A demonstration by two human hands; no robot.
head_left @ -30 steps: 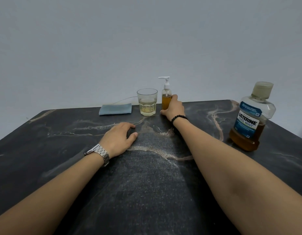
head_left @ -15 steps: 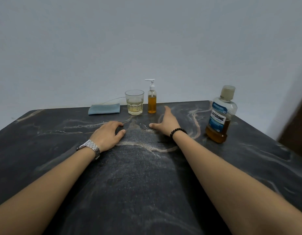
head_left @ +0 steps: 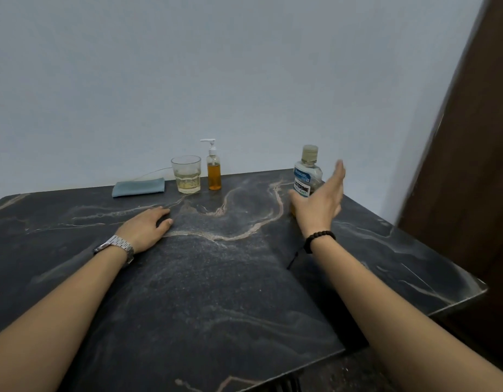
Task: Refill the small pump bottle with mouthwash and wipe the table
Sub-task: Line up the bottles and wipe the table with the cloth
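A small clear pump bottle [head_left: 214, 172] with amber liquid and a white pump stands at the back of the dark marble table [head_left: 216, 278]. To its right stands a large mouthwash bottle [head_left: 307, 176], capped, its lower part hidden by my right hand [head_left: 319, 205]. That hand is raised just in front of the bottle, fingers spread, holding nothing. My left hand [head_left: 147, 227] lies flat on the table, palm down. A folded blue cloth [head_left: 138, 187] lies at the back left.
A clear glass [head_left: 186, 174] with some pale liquid stands left of the pump bottle. A thin cable runs behind the cloth. The wall is close behind the table. A dark brown door [head_left: 476, 154] stands at the right.
My right hand let go of the pump bottle, drew back, then swung right and lifted towards the mouthwash bottle. The view has shifted right. My left hand stayed flat.
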